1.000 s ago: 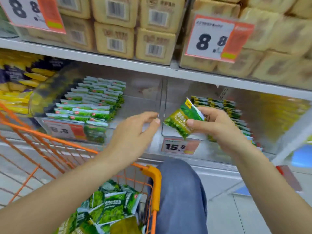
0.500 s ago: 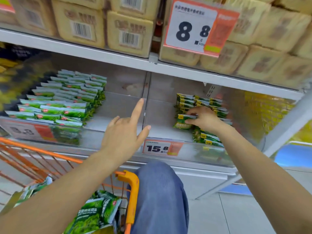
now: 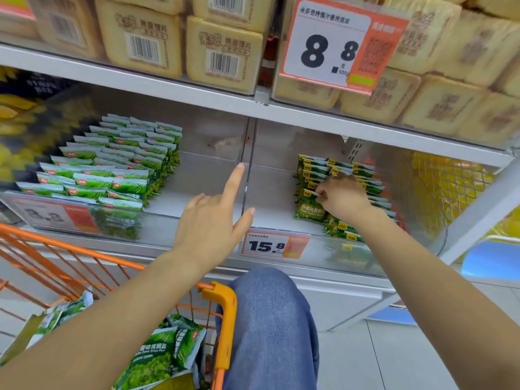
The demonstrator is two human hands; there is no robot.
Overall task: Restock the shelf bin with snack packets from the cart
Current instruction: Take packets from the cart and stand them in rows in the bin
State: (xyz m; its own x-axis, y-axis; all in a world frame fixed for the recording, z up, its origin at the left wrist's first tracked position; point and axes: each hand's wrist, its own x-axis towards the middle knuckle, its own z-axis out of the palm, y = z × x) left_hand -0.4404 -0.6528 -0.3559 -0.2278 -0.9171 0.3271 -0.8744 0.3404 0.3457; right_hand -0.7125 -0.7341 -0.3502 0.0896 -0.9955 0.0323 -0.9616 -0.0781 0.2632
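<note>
My right hand (image 3: 342, 197) reaches into the right shelf bin (image 3: 270, 192) and pinches the top edge of a green snack packet (image 3: 309, 211) standing at the front of a row of like packets (image 3: 334, 170). My left hand (image 3: 211, 220) hovers in front of the clear divider (image 3: 247, 164), fingers spread, index finger pointing up at it, holding nothing. More green packets (image 3: 160, 358) lie in the orange cart (image 3: 225, 319) at the lower left.
The left bin holds rows of light-green packets (image 3: 112, 164). Price tags read 15.8 (image 3: 267, 246) and 8.8 (image 3: 332, 49). Tan wrapped packs (image 3: 225, 52) fill the shelf above. My knee in jeans (image 3: 270, 319) is beside the cart handle.
My right hand carried the packet from in front of the shelf into the right bin and set it against the row. My left hand opened and rose toward the divider.
</note>
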